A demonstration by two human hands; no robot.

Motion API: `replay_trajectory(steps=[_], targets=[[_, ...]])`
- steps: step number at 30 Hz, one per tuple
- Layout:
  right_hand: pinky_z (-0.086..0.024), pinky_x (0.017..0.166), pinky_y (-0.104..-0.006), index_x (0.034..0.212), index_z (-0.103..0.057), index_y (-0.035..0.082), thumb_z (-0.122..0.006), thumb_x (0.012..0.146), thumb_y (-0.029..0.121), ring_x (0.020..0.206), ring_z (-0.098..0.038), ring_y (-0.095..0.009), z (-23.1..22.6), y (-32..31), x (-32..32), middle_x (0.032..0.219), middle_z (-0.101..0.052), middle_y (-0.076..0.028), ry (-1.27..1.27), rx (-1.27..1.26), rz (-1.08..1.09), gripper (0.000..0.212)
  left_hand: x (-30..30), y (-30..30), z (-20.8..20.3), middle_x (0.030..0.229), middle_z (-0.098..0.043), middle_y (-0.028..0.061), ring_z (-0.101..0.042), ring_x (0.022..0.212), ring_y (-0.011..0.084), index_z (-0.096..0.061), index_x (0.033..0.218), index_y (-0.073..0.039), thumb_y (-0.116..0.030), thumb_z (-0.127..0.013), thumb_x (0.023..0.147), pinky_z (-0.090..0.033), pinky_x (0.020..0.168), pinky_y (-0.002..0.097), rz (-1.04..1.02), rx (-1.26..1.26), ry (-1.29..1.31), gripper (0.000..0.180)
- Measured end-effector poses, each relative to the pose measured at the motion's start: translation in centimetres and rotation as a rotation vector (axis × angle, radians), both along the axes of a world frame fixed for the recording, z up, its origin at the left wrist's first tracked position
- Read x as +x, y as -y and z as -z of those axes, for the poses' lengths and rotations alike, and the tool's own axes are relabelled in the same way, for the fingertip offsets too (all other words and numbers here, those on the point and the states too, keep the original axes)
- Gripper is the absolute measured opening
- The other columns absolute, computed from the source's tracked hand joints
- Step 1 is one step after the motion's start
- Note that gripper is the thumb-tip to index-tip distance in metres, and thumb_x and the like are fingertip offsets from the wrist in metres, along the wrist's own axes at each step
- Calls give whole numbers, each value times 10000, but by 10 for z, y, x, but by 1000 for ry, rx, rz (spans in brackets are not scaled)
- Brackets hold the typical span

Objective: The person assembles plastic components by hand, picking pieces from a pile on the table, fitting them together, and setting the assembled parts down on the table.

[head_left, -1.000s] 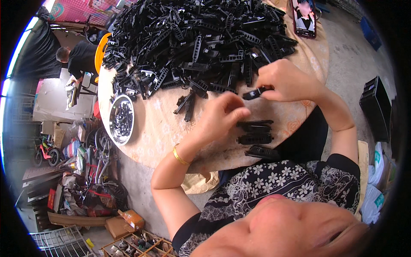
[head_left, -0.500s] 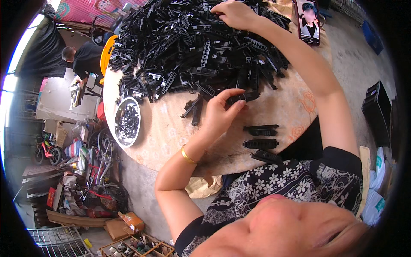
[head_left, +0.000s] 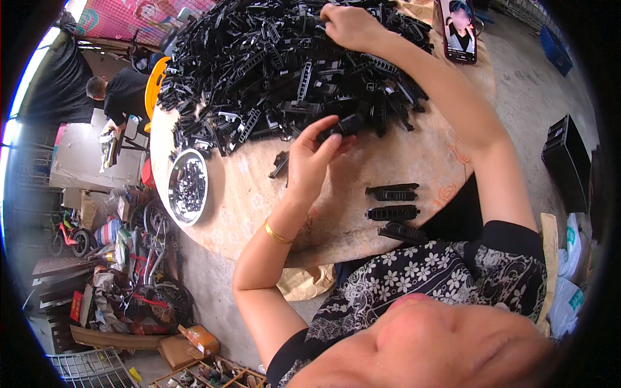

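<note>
My left hand (head_left: 309, 155) is closed round a black plastic part (head_left: 349, 126), thumb and fingers on either side of it, just in front of the big pile. At the far side of the pile of black plastic parts (head_left: 259, 77), my right hand (head_left: 352, 27) has its fingers curled together. What is between those fingertips is hidden. Beside my left wrist lies a loose black part (head_left: 279, 165), partly covered by the hand. Near the table's front edge, three ribbed black parts (head_left: 392, 212) rest in a short column.
A round metal bowl (head_left: 188, 187) of small pieces stands at the left on the cloth-covered table (head_left: 252, 216). A phone (head_left: 458, 32) is upright at the far right. On the floor are a black crate (head_left: 565, 161) and bicycles (head_left: 152, 258). Another person (head_left: 123, 94) bends at the far left.
My left hand has moved slightly left and farther up toward the pile, still holding the part. My right hand stays at the pile's far side, its fingers now more curled.
</note>
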State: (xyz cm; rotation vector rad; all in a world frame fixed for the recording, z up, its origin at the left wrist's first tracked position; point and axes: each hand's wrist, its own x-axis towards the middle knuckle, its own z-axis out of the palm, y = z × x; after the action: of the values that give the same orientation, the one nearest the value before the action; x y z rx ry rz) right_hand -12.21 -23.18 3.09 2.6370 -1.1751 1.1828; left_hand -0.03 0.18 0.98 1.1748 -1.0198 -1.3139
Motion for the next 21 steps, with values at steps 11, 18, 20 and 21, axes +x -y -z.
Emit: replay_trajectory(steps=[11,18,20,21], targets=[[-472,564,-255,1013,-599,-10,-450,929,144,596,-591,-128,-5,-122,-39,706,-622,-94,81,680,-779,230,9,3,2,1080,-584,152,-610,947,194,-456,1205,90,24,-549,850,-517,822,288,-65,-120,4,374],[-485,603,-297,1004,-609,-9,-510,891,109,661,-625,-214,3,-135,-36,754,-630,-142,117,340,-763,192,15,-1,-3,1093,-580,137,-581,956,160,-464,1213,85,-14,-599,839,-499,838,278,-57,-130,-23,410],[-480,708,-324,1051,-598,2,-605,841,195,808,-611,-247,1,-131,-40,880,-626,-149,32,231,-690,285,16,-2,-6,1100,-578,136,-576,960,157,-463,1216,85,-18,-604,838,-496,842,278,-63,-131,14,417],[-465,755,-336,1080,-585,4,-644,806,255,868,-588,-258,0,-128,-41,936,-611,-151,63,112,-678,376,14,-3,-10,1103,-576,134,-574,965,158,-466,1213,85,-20,-607,837,-494,841,274,-56,-193,24,415]])
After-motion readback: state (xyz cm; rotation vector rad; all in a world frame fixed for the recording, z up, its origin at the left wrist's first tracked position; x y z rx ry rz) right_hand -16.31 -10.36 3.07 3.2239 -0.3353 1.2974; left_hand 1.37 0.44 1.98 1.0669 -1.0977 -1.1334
